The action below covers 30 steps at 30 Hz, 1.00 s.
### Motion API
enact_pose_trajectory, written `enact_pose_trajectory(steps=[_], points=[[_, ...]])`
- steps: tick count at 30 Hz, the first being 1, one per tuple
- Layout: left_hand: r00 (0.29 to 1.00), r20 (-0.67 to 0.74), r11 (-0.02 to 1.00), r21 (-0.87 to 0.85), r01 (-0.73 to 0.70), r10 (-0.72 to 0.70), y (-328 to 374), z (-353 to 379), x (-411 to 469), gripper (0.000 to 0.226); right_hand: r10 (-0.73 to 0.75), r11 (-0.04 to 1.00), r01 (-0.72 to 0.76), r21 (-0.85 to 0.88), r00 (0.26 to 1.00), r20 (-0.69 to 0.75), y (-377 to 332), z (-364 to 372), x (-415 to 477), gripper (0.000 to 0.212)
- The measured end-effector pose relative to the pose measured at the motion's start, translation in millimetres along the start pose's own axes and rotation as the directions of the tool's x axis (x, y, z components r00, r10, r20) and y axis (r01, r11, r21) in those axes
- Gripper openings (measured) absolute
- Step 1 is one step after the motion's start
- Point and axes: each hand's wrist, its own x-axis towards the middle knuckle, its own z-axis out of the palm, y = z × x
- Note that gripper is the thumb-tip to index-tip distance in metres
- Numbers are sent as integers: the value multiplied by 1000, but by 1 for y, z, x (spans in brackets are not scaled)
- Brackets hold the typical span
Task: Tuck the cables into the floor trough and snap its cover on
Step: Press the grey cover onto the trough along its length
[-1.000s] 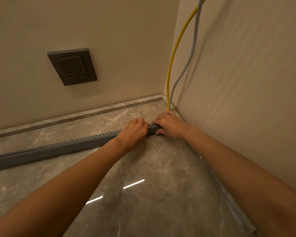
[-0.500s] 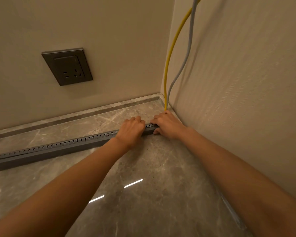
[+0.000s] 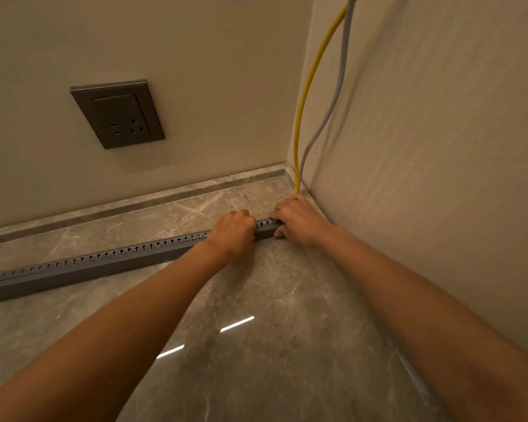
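Note:
A grey slotted trough (image 3: 104,263) lies on the marble floor, running from the left edge to the corner on the right. Its top side shows a row of slots, and no cover is visible on it. My left hand (image 3: 233,229) sits on it near its right end, fingers curled over the far side. My right hand (image 3: 299,219) grips the very end by the corner, thumb on the near face. A yellow cable (image 3: 302,102) and a grey cable (image 3: 333,102) hang down the corner and vanish behind my right hand.
A dark wall socket (image 3: 118,114) sits on the back wall above the trough. A stone skirting strip (image 3: 134,202) runs along that wall. The right wall (image 3: 439,178) stands close beside my right arm. Glossy floor (image 3: 256,360) stretches toward me.
Both hands have stayed at the trough's right end, shifting only slightly. The view has drifted a little, so more of the slotted top shows on the left.

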Motion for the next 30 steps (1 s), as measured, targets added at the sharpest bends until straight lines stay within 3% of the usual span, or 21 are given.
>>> enact_pose_trajectory(steps=[11,20,25,30], points=[[1000,-3,998,-59,1,-2,-4,4,0,27,9,1000,-9,13,1000,27,-2,-2,3,28],[986,93,976,-159,151,-137,-51,-1,-23,35,50,999,-49,-6,995,81,-14,-9,9,28],[971,131,956,-192,220,-198,-81,-5,-40,36,35,983,-51,178,995,97,-49,-9,23,32],[979,59,967,-152,203,-196,-83,1,-46,35,16,953,-36,300,998,68,-77,-2,33,31]])
